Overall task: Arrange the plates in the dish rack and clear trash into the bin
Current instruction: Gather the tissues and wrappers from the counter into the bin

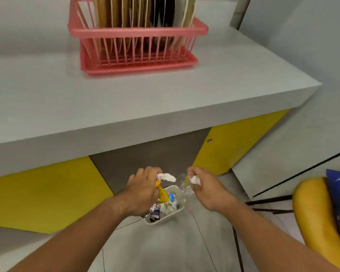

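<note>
Both forearms (86, 222) reach down and forward, bringing the two hands together low over the floor. The left grip (143, 187) is curled tight around a white tissue (166, 176) and a yellow wrapper (162, 193) that hangs down from under its fingers. The right grip (206, 188) is closed just as firmly on a crumpled white paper (195, 180) and a scrap of clear plastic film (185, 187).

Directly beneath and between the grips stands the bin (161, 220), small and pale, already holding a heap of wrappers and wads (165, 207). The hands are held over its mouth, it seems, so that whatever they let go falls inside and not on the floor — the opening is narrow, so the light film could drift past the rim.

Far beyond and above the grips, on the counter (126, 99), sits the pink dish rack (137, 32). The plates (126, 10) stand upright on edge in its slots, packed side by side — that part of the job looks done. Off to the right of the right grip is a yellow chair (312, 213).
</note>
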